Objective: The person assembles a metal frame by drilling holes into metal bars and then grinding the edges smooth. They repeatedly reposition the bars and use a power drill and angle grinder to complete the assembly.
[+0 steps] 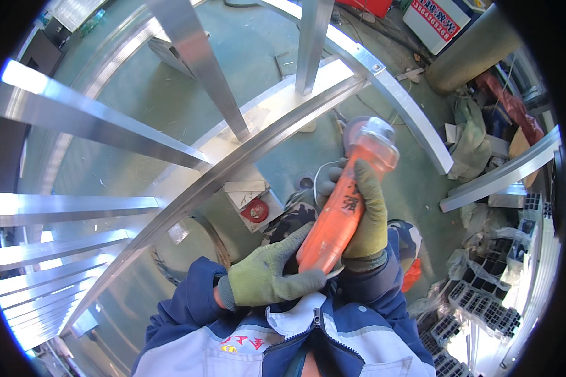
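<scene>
An orange angle grinder [334,227] is held aslant in front of my chest, its metal head [378,131] pointing up and away. My right hand [370,217], in a green work glove, grips its body just behind the head. My left hand [267,271], gloved likewise, is closed round the rear end of the grinder. A round disc [353,133] shows at the left side of the head, partly hidden and blurred. Left of the grinder runs the curved lower rail [223,164] of a shiny metal frame, apart from the disc.
Several square metal bars [116,135] rise from the rail on the left. A curved beam [399,103] crosses ahead, with another [506,173] at right. A thick round post [475,56] stands far right. Black tube-like parts in plastic [484,301] are stacked right. A red tape roll [255,211] lies below the rail.
</scene>
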The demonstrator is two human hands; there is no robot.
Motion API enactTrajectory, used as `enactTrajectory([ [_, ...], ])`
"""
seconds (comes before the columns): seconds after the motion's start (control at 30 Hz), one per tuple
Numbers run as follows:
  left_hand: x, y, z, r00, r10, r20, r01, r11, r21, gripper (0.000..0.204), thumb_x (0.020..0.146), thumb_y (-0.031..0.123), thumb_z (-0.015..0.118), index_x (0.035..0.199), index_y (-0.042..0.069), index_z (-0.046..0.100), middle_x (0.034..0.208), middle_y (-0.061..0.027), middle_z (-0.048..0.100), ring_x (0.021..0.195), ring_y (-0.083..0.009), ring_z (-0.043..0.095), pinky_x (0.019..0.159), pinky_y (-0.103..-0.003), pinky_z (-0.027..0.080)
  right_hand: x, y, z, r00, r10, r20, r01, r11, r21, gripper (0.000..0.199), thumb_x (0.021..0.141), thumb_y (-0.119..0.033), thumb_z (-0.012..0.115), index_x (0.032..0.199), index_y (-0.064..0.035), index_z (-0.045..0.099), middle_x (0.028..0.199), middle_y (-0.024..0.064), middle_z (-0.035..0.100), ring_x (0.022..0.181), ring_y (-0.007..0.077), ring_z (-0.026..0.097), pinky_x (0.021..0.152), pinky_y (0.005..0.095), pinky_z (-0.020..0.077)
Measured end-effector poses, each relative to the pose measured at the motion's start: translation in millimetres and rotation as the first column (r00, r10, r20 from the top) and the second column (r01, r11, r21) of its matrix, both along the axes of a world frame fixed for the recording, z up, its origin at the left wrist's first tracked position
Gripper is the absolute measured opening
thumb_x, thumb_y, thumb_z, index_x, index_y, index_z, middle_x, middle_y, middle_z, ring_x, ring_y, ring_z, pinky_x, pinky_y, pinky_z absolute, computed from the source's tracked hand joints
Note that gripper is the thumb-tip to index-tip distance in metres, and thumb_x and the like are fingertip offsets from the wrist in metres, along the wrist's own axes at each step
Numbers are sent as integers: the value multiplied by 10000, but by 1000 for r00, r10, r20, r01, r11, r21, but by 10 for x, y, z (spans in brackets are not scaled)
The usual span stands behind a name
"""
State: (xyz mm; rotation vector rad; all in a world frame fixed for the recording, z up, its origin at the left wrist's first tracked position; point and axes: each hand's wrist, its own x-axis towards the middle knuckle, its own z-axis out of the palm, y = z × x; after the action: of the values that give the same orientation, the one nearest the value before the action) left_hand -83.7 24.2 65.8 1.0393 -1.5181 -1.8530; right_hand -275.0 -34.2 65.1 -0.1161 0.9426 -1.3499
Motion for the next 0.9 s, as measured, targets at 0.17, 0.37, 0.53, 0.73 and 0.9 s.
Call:
enactTrajectory([
  [0.17,-158,-143,-27,931,-6,366,190,862,-470,896,942,463,742,1614,5,368,1283,-223,703,1041,-431,716,853,-477,593,-248,29,63,949,-190,-253,164,979,-121,452,993,-388,755,1241,-44,597,998,73,685,843,185,699,711,320,591],
  [0.37,-433,-204,-110,946,16,324,186,790,-584,812,928,475,764,1509,-35,516,1093,-219,746,874,-381,745,761,-453,593,-504,164,108,828,-359,-431,325,933,-153,512,958,-453,783,1232,-56,615,1017,56,684,833,178,681,742,335,570],
  [0.53,-639,-184,-200,973,40,228,137,695,-706,743,995,486,659,1452,-87,538,1010,-217,741,788,-388,746,667,-467,594,-785,333,55,809,-416,-416,342,908,-242,520,969,-478,759,1249,-66,609,1034,48,676,865,172,676,756,350,580],
  [0.73,-739,-212,-242,983,-20,185,154,643,-750,733,999,455,646,1431,-127,535,856,-225,713,698,-376,712,631,-483,577,-920,465,112,739,-476,-478,380,879,-288,525,982,-484,737,1272,-67,601,1052,47,676,875,174,682,771,363,589],
  [0.9,-729,-206,-223,965,-7,262,209,625,-752,713,973,422,718,1421,-112,565,893,-205,737,703,-351,741,611,-438,589,-876,453,106,748,-491,-447,397,870,-291,526,983,-483,735,1269,-62,601,1049,49,676,870,177,685,771,361,588],
])
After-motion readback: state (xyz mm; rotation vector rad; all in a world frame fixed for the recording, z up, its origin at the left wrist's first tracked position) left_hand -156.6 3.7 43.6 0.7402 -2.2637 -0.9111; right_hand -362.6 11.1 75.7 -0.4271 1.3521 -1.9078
